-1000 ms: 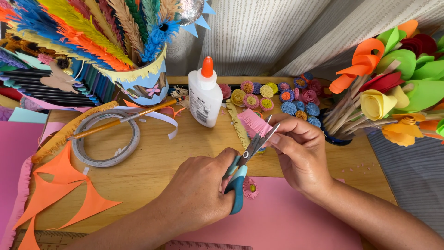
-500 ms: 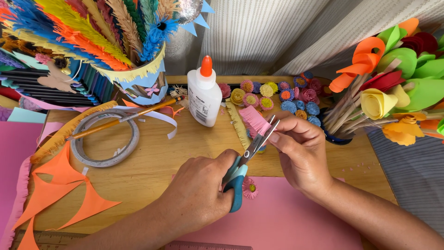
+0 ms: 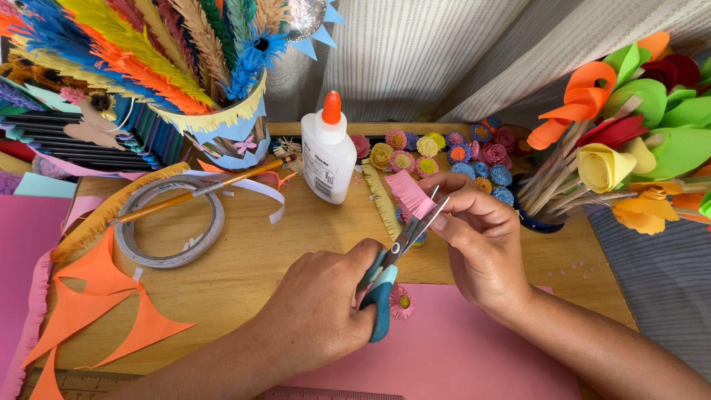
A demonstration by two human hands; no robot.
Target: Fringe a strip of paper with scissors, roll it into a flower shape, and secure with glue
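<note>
Since a second ago your scissors have tipped a little and the blades have come nearly together on the pink fringed strip; little else has shifted. On the left, the tape roll and orange scraps lie clear of your cutting. Your left hand is curled through the teal handles, squeezing them. The glue bottle stands upright behind, within reach. Your right hand pinches the strip between thumb and fingertips, holding it raised above the table so the blades meet its edge.
</note>
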